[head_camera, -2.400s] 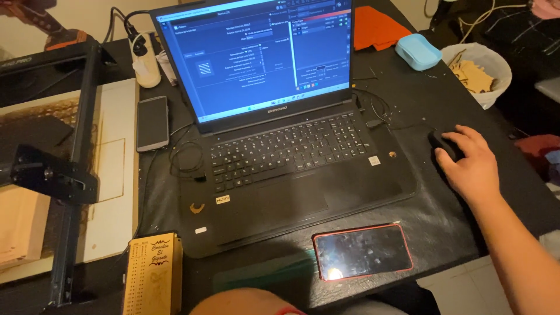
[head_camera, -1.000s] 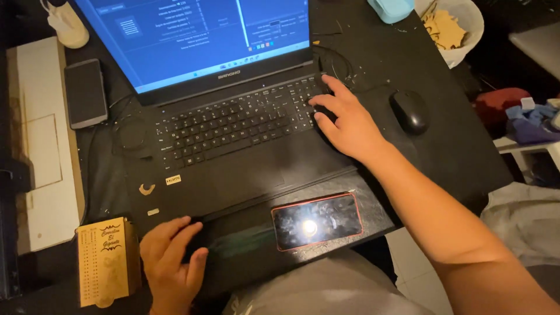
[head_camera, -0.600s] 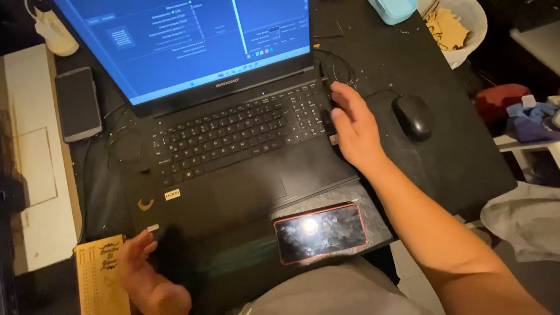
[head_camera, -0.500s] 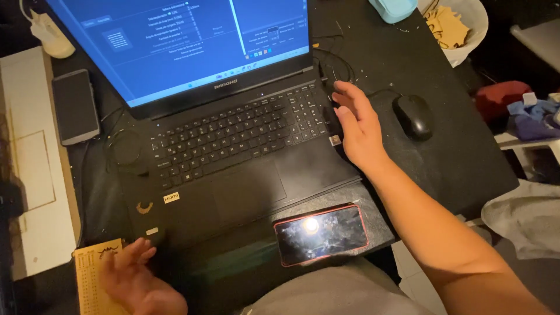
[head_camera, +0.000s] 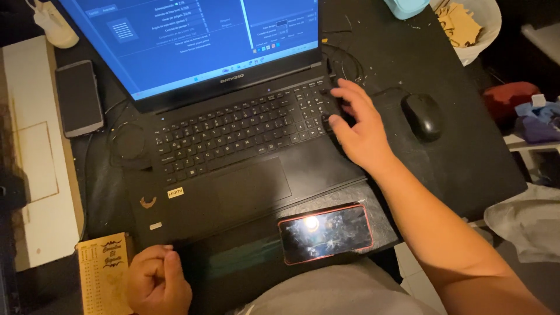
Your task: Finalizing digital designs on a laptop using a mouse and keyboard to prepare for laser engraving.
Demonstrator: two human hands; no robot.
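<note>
Head view: the right hand (head_camera: 359, 125) sits over the number pad at the right end of the laptop (head_camera: 233, 137) keyboard, fingers spread apart, tips on the keys, holding nothing. It looks like keying in a value for the settings panel on the blue screen (head_camera: 192, 41). The mouse (head_camera: 422, 115) lies idle just beside that hand. The left hand (head_camera: 157, 280) rests at the laptop's near-left corner, fingers curled together in a loose fist, beside a wooden card (head_camera: 105, 271). Next calls for careful single-key presses. A phone (head_camera: 325, 232) lies at the near edge.
</note>
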